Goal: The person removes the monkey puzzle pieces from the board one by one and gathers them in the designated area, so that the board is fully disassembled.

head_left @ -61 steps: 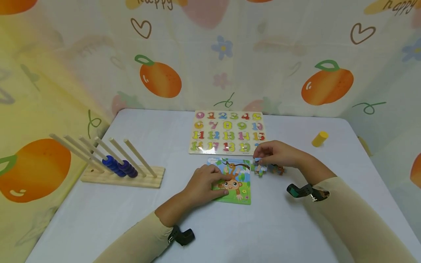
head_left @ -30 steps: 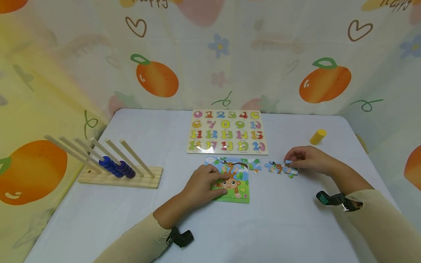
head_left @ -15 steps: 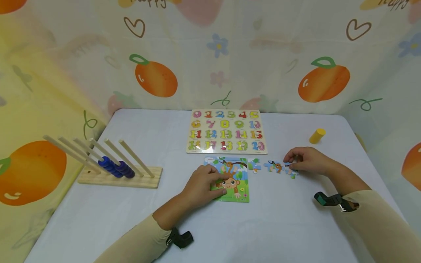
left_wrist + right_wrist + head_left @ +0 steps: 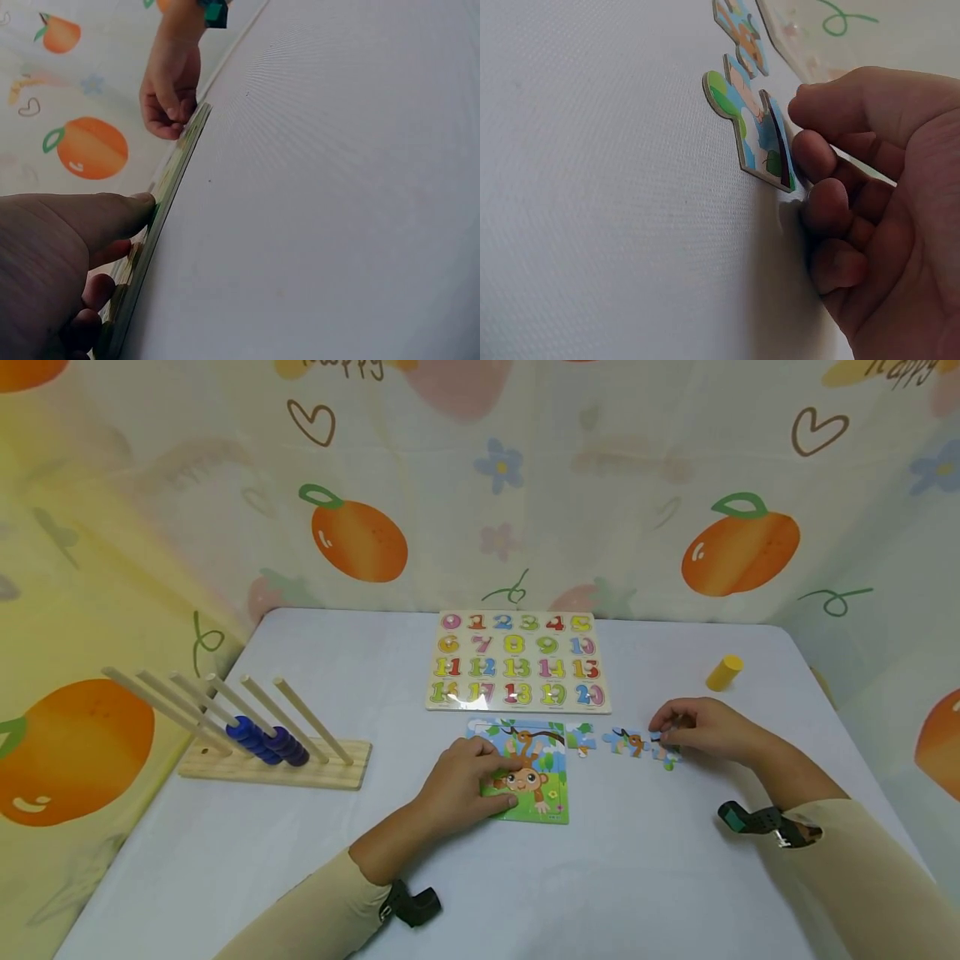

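A monkey jigsaw puzzle in a thin board lies flat at the table's middle. My left hand rests on its left part, thumb and fingertips on the picture. In the left wrist view the thumb touches the board's surface near the edge. To the right lie loose puzzle pieces: one piece beside the board, then a monkey piece. My right hand is at the rightmost piece, fingers loosely bent. The right wrist view shows this piece lying on the table, not pinched; contact is unclear.
Behind the jigsaw lies a number puzzle board. A wooden peg stand with blue beads is at the left. A yellow cylinder lies at the far right of the white-covered table.
Between two and one seconds ago my right hand moved right from beside the jigsaw with the green-tabbed piece, now right of the monkey piece. Since then it has barely shifted. My left hand stays put.
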Available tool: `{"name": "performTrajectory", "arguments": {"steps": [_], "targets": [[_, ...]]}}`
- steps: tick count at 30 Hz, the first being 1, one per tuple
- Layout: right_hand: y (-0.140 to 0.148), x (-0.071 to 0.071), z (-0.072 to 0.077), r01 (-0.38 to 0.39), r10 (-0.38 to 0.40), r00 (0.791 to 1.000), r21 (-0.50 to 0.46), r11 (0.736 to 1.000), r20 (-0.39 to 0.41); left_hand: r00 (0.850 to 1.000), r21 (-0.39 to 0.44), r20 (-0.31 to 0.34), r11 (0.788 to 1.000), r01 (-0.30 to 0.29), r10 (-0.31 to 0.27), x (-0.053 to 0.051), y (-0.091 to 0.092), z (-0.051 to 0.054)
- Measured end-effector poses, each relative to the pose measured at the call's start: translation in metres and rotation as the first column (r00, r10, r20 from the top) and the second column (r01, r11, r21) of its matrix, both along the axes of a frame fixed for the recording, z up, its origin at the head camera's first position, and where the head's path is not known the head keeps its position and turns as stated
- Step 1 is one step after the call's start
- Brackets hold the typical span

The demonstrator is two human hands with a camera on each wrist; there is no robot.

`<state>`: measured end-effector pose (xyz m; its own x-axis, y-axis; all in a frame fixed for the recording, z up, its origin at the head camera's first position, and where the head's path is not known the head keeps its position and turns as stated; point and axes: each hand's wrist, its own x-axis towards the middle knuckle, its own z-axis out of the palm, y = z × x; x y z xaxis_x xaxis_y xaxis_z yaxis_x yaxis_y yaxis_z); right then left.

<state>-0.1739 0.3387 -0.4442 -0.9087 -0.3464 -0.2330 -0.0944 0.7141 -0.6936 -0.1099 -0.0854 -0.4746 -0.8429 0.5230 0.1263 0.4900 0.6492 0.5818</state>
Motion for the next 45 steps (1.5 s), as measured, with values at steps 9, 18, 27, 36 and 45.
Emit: {"name": "performTrajectory", "arguments": {"steps": [9,18,27,36,45], "targets": [[0.000,0.001,0.002,0.016,-0.016,1.000,-0.014,1.000,0.015,1.000,-0.005,-0.007,1.000,-0.021,0.021,0.002,0.001,0.002],[0.002,-0.002,0.006,0.044,-0.037,0.997,-0.092,0.995,0.070,0.999,-0.014,0.001,0.999,-0.041,0.041,0.005,0.003,0.000],[0.000,-0.005,0.015,0.049,-0.039,0.995,-0.114,0.992,0.089,0.999,0.082,0.016,0.996,-0.045,0.044,0.007,-0.007,0.003],[-0.018,-0.008,0.024,-0.018,0.032,0.996,-0.163,0.986,0.085,0.986,0.001,0.028,0.986,-0.167,0.167,0.018,-0.030,0.003],[-0.049,-0.016,0.029,-0.115,0.131,0.989,-0.198,0.973,0.069,0.972,0.007,0.016,0.972,-0.237,0.236,0.022,-0.040,0.000]]}}
